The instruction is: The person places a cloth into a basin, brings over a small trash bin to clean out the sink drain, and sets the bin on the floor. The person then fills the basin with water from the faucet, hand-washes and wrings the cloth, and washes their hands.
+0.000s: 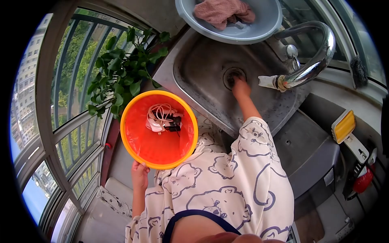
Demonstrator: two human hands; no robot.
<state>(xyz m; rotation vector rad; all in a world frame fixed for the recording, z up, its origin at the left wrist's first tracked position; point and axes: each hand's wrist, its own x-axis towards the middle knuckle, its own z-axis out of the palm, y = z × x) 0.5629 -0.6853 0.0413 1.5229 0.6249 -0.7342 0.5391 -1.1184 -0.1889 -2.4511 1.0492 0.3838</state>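
My left hand [140, 173] grips the yellow rim of an orange bucket [158, 146], tilted toward me at the sink's left. Inside the bucket lie a white coiled cord [161, 114] and some black and white pieces, one of them perhaps a plug. Down in the metal sink [202, 60], my right hand [240, 86] reaches into the round drain [229, 77]. Its fingers point downward and look closed, and their tips are hidden in the dark opening. What they hold, if anything, does not show.
A grey-blue basin [259, 34] with a pink cloth [221, 12] sits across the sink's far edge. The curved faucet [312, 69] reaches over the sink from the right. A leafy plant [121, 73] stands by the windows. A yellow-faced brush [344, 125] hangs at right.
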